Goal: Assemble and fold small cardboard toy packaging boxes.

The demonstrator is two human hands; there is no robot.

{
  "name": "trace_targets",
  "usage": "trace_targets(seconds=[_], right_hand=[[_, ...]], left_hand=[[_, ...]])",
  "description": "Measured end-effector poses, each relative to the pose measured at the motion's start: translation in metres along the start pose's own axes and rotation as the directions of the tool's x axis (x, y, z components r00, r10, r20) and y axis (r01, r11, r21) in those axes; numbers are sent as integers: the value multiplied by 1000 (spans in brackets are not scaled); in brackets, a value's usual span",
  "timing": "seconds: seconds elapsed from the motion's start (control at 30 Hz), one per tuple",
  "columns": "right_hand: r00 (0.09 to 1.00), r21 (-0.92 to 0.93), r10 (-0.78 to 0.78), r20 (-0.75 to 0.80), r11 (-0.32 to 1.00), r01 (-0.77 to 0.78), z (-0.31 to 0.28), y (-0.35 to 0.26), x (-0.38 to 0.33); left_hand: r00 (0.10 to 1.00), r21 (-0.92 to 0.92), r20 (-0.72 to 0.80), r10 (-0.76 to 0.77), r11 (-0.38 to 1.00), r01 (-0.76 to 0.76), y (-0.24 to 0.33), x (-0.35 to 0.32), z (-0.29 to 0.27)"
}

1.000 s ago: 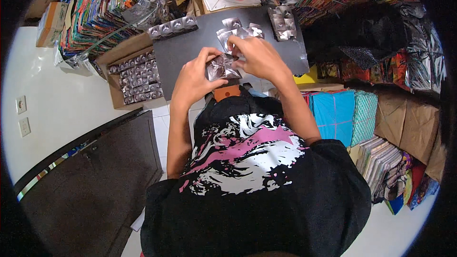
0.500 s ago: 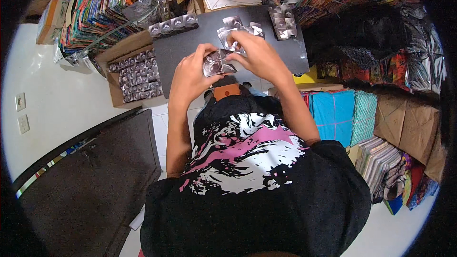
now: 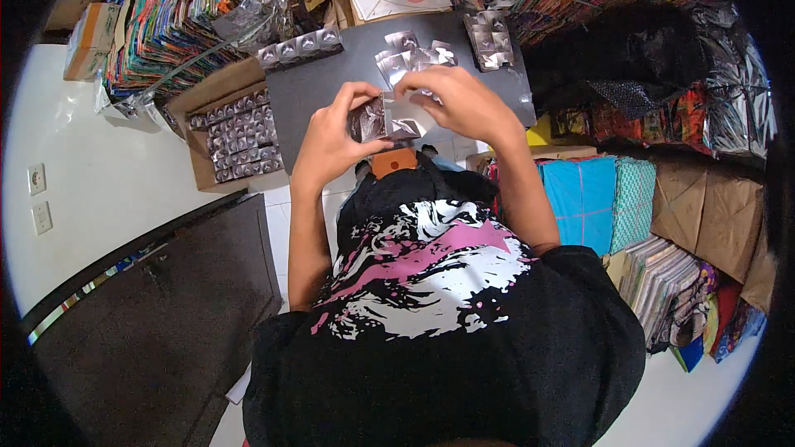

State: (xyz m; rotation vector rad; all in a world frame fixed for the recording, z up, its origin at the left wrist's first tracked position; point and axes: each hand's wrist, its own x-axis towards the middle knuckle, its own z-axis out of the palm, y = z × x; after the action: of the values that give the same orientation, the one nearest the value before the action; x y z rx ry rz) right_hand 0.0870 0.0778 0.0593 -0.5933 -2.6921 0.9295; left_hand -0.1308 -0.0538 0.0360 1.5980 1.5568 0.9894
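A small dark cardboard box (image 3: pixel 368 121) with a printed picture is held above the near edge of the dark grey table (image 3: pixel 302 87). My left hand (image 3: pixel 327 136) grips it from the left, thumb below and fingers over the top. Its end facing right stands open, with pale flaps showing. My right hand (image 3: pixel 472 108) is at that end, fingers bent against a flap; the exact contact is partly hidden. Just beyond lie several loose flat box blanks (image 3: pixel 403 60) in a pile. At the table's far left is a row of finished-looking boxes (image 3: pixel 300 47).
Another stack of box blanks (image 3: pixel 492 40) lies at the far right of the table. Left of the table, an open carton (image 3: pixel 196 167) holds several rows of small boxes (image 3: pixel 242 136). Tall paper stacks (image 3: pixel 166 41) crowd the back, and blue wrapped bundles (image 3: pixel 580 190) stand at right.
The box has turned in my left hand, and its open end now shows. My right hand has shifted slightly right and toward me, its thumb off the box's printed side.
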Motion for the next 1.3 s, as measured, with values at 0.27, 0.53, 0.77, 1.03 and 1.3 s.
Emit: trace_targets(seconds=[0.27, 0.53, 0.77, 1.03, 1.3], right_hand=[[980, 263, 144, -135, 959, -104, -5, 13, 6], [988, -241, 112, -107, 961, -135, -2, -27, -14], [955, -55, -13, -296, 998, -4, -1, -20, -3], [965, 92, -117, -233, 986, 141, -13, -11, -5], [997, -11, 9, -83, 1000, -10, -11, -25, -13]], left_hand=[[995, -5, 48, 89, 996, -89, 2, 0, 8], [978, 78, -207, 22, 997, -6, 4, 2, 9], [936, 0, -352, -25, 1000, 27, -1, 2, 17], [990, -208, -140, 24, 977, -53, -13, -3, 8], [981, 147, -149, 126, 984, -104, -8, 3, 11]])
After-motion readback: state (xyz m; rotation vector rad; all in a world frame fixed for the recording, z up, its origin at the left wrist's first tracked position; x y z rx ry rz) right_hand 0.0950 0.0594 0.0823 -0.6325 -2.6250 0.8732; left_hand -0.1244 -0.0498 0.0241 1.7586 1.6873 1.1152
